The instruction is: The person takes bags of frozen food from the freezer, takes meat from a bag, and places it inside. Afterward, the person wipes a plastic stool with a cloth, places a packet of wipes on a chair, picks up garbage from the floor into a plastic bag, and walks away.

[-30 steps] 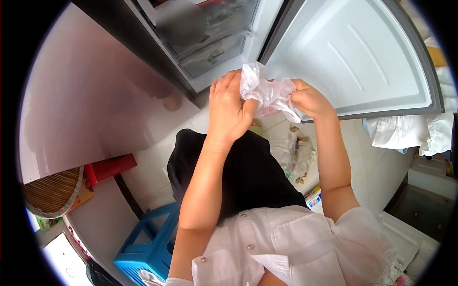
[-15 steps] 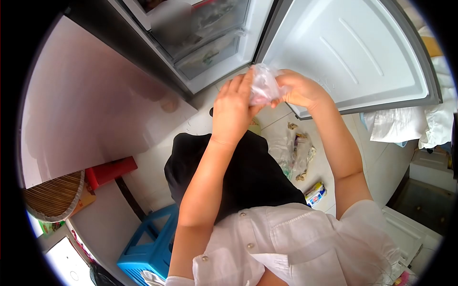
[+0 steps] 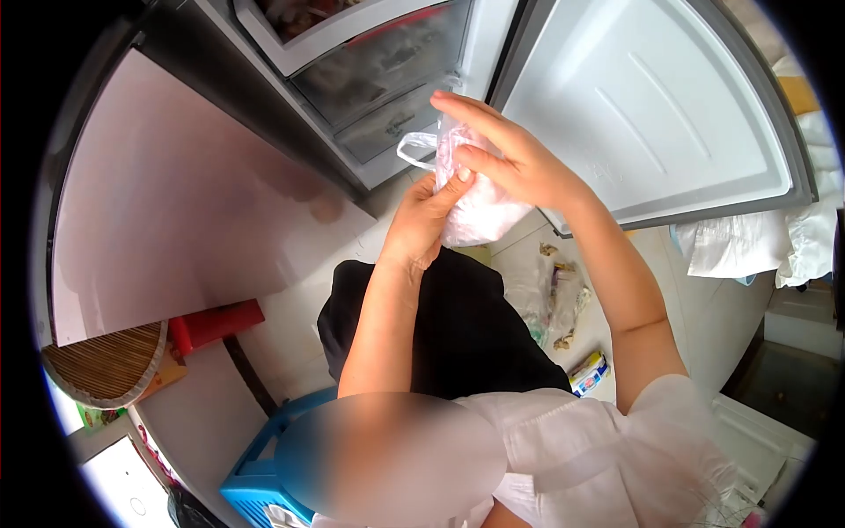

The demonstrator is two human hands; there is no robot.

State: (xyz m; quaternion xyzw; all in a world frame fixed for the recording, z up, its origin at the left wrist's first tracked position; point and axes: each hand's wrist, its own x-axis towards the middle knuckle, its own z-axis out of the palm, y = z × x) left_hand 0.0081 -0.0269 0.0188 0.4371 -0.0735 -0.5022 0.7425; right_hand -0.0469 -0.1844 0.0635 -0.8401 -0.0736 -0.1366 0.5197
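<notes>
A thin whitish plastic bag (image 3: pixel 482 211) with something pinkish inside hangs between my two hands, its looped handle sticking out to the left. My left hand (image 3: pixel 424 216) grips the bag's left side, thumb pressed against it. Across the upper right side lies my right hand (image 3: pixel 515 163), its fingers stretched and apart, touching the plastic. Behind them is an open fridge compartment with frosty drawers (image 3: pixel 387 70), and the open fridge door (image 3: pixel 651 114) stands to the right.
Another fridge door (image 3: pixel 176 202) fills the left. Plastic bags (image 3: pixel 554 299) and a small colourful packet (image 3: pixel 589 373) lie on the tiled floor. A blue stool (image 3: pixel 251 484), a red box (image 3: pixel 216 326) and a woven tray (image 3: pixel 106 361) are at lower left. White cloth (image 3: pixel 731 242) hangs at right.
The bag, bunched up before, now hangs fuller with its handle loop showing. My right hand has moved over its top with the fingers spread, and my left hand has shifted lower.
</notes>
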